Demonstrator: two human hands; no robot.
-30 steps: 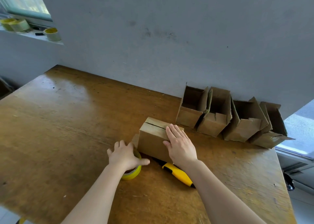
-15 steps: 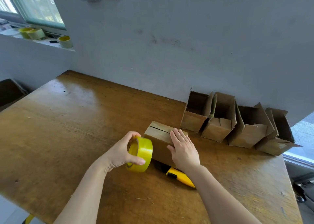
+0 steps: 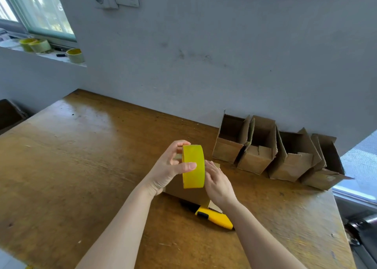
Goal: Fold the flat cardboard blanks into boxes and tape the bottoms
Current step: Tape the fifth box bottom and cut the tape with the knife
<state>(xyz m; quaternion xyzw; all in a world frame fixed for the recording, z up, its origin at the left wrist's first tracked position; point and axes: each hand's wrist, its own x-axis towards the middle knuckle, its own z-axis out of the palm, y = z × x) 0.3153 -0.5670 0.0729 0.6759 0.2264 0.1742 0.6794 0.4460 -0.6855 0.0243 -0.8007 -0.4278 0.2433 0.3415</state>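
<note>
My left hand [image 3: 167,169] grips a yellow tape roll [image 3: 193,166] upright above the table, thumb across its outer face and fingers over its top. My right hand [image 3: 217,182] is raised just right of the roll, with its fingers reaching to the roll's right edge. Whether they pinch the tape end is hidden. Beneath both hands lies a folded cardboard box [image 3: 184,189], mostly covered by them. A row of several open folded boxes [image 3: 255,144] leans along the wall at the right.
A yellow utility knife [image 3: 214,217] lies on the wooden table [image 3: 71,166] just in front of the box. More tape rolls [image 3: 75,55] stand on the window sill at the far left. The table's right edge drops off near the window.
My left hand picked the tape roll up off the table and raised it over the box. My right hand left the box top and came up to the roll's right side.
</note>
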